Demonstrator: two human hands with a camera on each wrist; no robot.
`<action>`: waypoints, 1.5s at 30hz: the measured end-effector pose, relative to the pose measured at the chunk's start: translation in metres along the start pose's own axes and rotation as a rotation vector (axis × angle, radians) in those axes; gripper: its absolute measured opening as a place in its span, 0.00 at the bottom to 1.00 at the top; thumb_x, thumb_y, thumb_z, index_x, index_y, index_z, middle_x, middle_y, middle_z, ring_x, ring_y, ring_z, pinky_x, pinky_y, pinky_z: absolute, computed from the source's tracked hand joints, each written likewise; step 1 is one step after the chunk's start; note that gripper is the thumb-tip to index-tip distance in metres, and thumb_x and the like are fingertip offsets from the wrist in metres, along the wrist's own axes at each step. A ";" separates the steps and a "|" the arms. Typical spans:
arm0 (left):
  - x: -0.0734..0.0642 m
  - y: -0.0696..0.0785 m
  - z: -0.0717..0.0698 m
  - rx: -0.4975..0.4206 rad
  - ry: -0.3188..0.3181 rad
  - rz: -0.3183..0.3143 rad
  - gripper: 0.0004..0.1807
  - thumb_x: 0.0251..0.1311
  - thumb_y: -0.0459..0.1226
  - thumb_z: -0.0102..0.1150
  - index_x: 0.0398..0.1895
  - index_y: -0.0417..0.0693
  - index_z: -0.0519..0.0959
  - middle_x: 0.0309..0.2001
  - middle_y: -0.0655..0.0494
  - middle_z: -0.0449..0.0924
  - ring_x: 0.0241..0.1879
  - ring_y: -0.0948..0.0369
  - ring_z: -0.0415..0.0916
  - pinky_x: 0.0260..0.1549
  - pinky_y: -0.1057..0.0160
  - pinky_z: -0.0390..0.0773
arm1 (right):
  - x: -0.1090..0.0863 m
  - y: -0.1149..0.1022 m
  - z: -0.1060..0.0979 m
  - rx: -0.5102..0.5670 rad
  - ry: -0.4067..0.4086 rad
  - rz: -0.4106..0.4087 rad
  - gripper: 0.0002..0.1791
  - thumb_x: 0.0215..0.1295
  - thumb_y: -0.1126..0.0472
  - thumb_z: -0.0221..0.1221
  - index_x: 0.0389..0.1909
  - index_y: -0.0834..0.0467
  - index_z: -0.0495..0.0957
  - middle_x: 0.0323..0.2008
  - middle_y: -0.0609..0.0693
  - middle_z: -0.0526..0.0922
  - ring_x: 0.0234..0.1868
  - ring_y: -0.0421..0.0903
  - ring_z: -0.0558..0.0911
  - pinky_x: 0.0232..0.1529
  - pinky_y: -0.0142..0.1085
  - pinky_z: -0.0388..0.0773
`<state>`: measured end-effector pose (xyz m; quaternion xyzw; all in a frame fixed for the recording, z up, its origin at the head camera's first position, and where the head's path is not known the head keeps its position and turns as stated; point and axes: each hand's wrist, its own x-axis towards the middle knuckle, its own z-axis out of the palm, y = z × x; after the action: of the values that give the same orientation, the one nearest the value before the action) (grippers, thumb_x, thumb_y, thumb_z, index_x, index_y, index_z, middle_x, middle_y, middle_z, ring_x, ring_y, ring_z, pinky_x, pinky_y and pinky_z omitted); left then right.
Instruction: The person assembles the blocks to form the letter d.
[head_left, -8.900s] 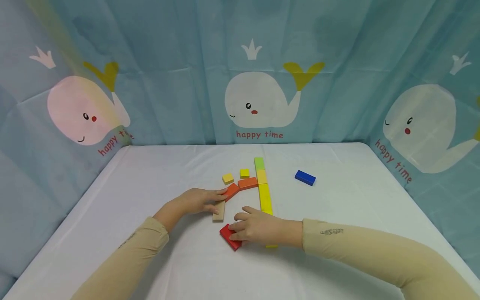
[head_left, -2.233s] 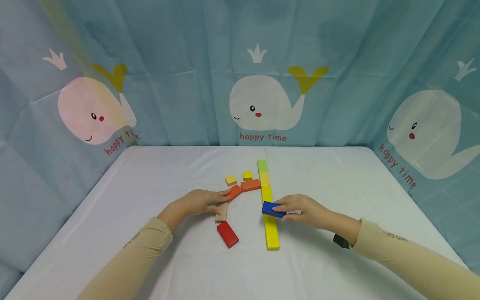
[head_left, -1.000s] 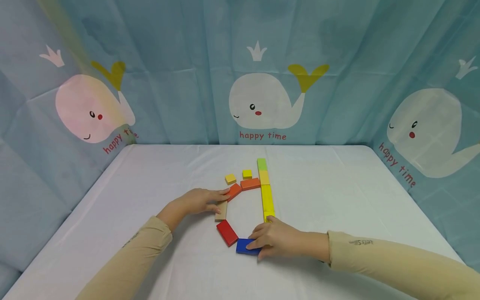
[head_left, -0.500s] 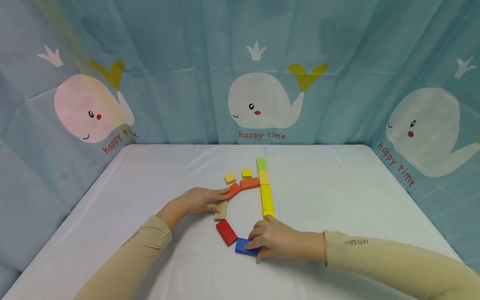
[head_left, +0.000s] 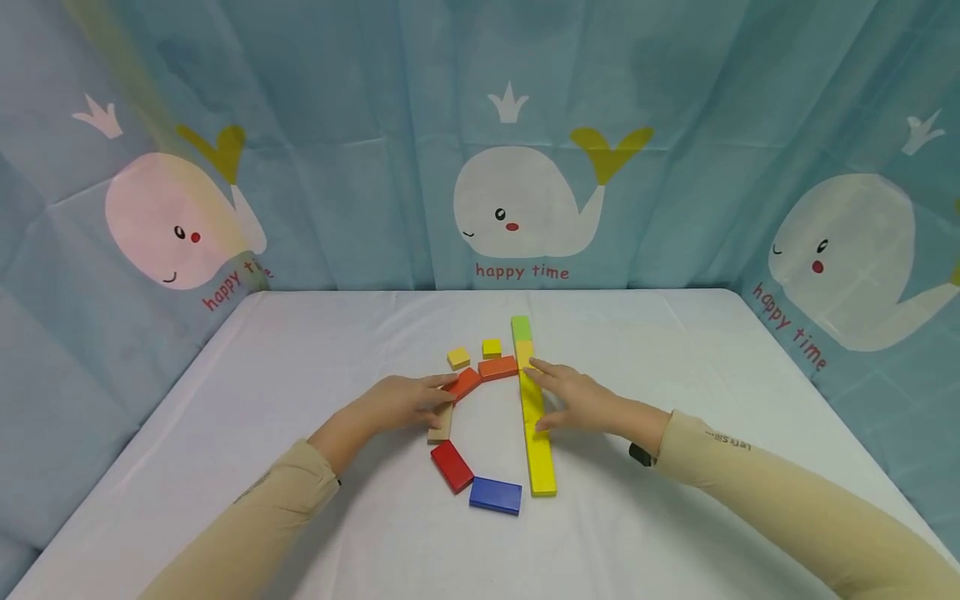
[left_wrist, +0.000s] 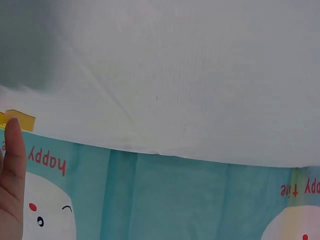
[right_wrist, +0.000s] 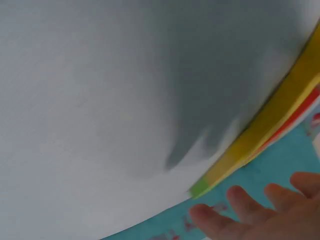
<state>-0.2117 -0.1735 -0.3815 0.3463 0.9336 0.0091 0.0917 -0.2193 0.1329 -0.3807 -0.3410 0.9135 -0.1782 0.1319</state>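
My left hand [head_left: 397, 404] rests with extended fingers on an orange block [head_left: 467, 383], its thumb by a plain wooden block [head_left: 442, 427]. Over the column of yellow blocks [head_left: 541, 467], my right hand [head_left: 581, 402] has its fingers spread and grips nothing; whether it touches them I cannot tell. A second orange block [head_left: 498, 367] links the first to the column. Below the wooden block lies a tilted red block [head_left: 452, 467]. A blue block [head_left: 495, 496] lies at its lower corner, with a small gap before the column. Green [head_left: 521, 327] and pale yellow blocks [head_left: 524, 351] top the column.
Two small yellow blocks [head_left: 458, 358] [head_left: 491, 348] stand just beyond the orange ones. A white cloth [head_left: 660, 533] covers the table, and a blue curtain with whales [head_left: 360, 208] hangs along its back and sides.
My right hand has brought the blue block from the right to below the red one, let it go, and moved up to the yellow column. Earlier it handled the red block. My left hand stays put.
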 end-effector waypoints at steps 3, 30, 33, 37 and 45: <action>-0.005 0.004 0.003 0.009 0.018 -0.025 0.29 0.59 0.47 0.66 0.63 0.50 0.76 0.69 0.52 0.66 0.45 0.56 0.80 0.44 0.59 0.79 | 0.005 0.019 -0.002 0.043 -0.071 0.059 0.54 0.60 0.44 0.65 0.76 0.60 0.46 0.77 0.57 0.41 0.75 0.58 0.49 0.69 0.56 0.51; -0.036 0.016 0.032 -0.027 0.265 -0.008 0.27 0.63 0.48 0.61 0.62 0.44 0.76 0.61 0.51 0.76 0.40 0.56 0.84 0.28 0.67 0.78 | 0.020 0.029 0.004 0.009 -0.238 0.167 0.56 0.57 0.33 0.61 0.78 0.52 0.43 0.78 0.47 0.37 0.76 0.57 0.41 0.61 0.72 0.43; -0.034 0.012 0.033 -0.013 0.271 0.019 0.27 0.62 0.48 0.62 0.62 0.45 0.77 0.61 0.52 0.76 0.43 0.56 0.83 0.30 0.66 0.79 | 0.020 0.028 0.003 0.014 -0.241 0.172 0.56 0.57 0.34 0.62 0.78 0.52 0.44 0.78 0.47 0.37 0.76 0.58 0.41 0.61 0.72 0.43; -0.034 0.010 0.033 -0.009 0.272 0.030 0.27 0.61 0.47 0.63 0.61 0.45 0.77 0.61 0.52 0.76 0.44 0.56 0.83 0.32 0.64 0.80 | 0.019 0.027 0.003 0.018 -0.245 0.179 0.56 0.57 0.34 0.62 0.78 0.51 0.44 0.78 0.46 0.36 0.76 0.57 0.40 0.62 0.72 0.43; -0.033 0.012 0.031 0.002 0.224 -0.010 0.28 0.61 0.48 0.63 0.62 0.46 0.77 0.61 0.53 0.76 0.48 0.56 0.82 0.34 0.64 0.80 | 0.020 0.028 0.004 0.003 -0.246 0.181 0.56 0.57 0.33 0.61 0.78 0.49 0.43 0.78 0.45 0.36 0.76 0.56 0.40 0.63 0.70 0.43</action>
<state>-0.1741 -0.1869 -0.4055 0.3384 0.9398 0.0462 -0.0133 -0.2485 0.1386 -0.3980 -0.2762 0.9173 -0.1238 0.2586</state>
